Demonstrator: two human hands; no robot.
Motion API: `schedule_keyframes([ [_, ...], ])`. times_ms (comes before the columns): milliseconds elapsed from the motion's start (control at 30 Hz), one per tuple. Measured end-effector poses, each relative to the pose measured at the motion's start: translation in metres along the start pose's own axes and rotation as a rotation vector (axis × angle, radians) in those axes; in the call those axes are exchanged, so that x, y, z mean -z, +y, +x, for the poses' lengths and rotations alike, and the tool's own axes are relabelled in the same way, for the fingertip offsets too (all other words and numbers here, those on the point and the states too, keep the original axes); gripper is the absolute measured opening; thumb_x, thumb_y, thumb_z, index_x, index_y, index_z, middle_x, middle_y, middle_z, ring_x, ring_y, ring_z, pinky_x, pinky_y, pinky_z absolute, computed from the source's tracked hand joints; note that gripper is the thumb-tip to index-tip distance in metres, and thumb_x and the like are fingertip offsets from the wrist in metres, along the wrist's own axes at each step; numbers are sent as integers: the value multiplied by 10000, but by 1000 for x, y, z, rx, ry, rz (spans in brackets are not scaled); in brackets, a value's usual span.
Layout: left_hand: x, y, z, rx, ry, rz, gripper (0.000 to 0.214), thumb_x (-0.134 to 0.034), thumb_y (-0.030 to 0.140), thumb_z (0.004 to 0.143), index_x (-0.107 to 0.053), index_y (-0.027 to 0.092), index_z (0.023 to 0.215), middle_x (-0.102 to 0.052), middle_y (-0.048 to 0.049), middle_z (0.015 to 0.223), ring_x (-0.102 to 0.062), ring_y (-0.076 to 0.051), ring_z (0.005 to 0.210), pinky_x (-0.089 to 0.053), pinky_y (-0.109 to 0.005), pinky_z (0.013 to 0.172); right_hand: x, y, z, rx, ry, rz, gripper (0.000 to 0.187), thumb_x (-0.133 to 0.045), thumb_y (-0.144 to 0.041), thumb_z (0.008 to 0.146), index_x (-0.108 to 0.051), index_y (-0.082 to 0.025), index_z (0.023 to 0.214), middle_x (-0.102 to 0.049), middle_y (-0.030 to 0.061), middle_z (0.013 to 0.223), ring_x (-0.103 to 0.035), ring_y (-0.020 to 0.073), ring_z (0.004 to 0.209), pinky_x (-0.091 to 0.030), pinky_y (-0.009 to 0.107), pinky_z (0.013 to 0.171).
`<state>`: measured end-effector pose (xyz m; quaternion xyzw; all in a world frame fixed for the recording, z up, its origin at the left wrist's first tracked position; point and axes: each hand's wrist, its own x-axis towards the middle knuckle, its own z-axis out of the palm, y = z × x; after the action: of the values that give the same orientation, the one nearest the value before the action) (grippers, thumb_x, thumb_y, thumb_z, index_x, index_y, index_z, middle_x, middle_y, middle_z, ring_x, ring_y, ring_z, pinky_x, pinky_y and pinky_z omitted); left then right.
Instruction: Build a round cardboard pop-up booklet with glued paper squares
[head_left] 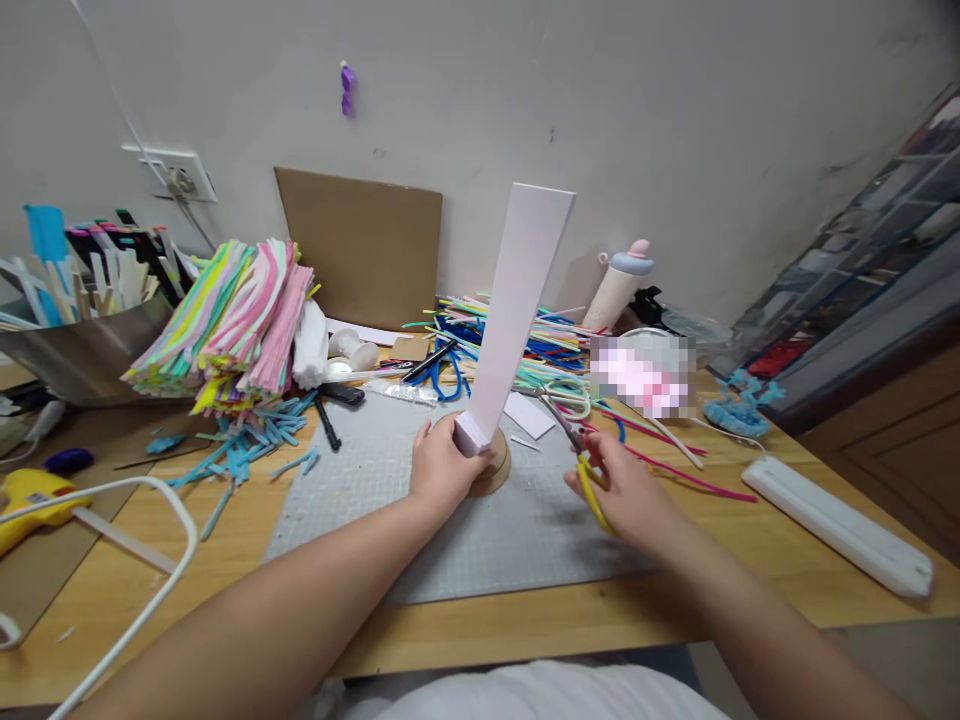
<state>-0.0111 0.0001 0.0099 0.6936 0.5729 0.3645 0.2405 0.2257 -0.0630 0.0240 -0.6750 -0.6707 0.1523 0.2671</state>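
Note:
My left hand is closed around the lower end of a long white foam board strip, which rises upright and leans a little to the right. Beneath that hand, a round brown disc shows on the grey cutting mat. Yellow-handled scissors are in my right hand, their blades pointing up and left. Between the hands lie a small white board piece and a thin white sliver.
Bundles of pastel pipe cleaners stand at the left, near a metal container of sticks and markers. A yellow glue gun with a white cord lies front left. At the right are a bottle, a blue ornament and a power strip.

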Motion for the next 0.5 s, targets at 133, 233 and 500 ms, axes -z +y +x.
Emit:
schedule_keyframes([
  [133, -1, 4, -2, 14, 33, 22, 424, -780, 316, 650, -627, 220, 1034, -698, -39, 919, -617, -251, 949, -365, -430, 1010, -3, -25, -13, -32, -238, -182, 377, -556, -549, 804, -563, -177, 865, -643, 83, 857, -597, 221, 765, -425, 305, 641],
  [233, -1, 5, -2, 10, 43, 32, 417, -786, 310, 648, -628, 218, 1023, -696, -37, 902, -616, -246, 936, -387, -407, 965, -3, -41, -20, -115, -307, -262, 422, -543, -597, 802, -581, -180, 854, -659, 82, 840, -594, 214, 711, -354, 288, 576],
  [500, -5, 5, -4, 4, 67, 38, 361, -766, 273, 668, -625, 218, 996, -707, -31, 933, -615, -231, 932, -405, -365, 902, -18, -73, -11, -129, -278, -385, 499, -492, -657, 811, -618, -199, 964, -697, 97, 948, -657, 284, 837, -330, 307, 580],
])
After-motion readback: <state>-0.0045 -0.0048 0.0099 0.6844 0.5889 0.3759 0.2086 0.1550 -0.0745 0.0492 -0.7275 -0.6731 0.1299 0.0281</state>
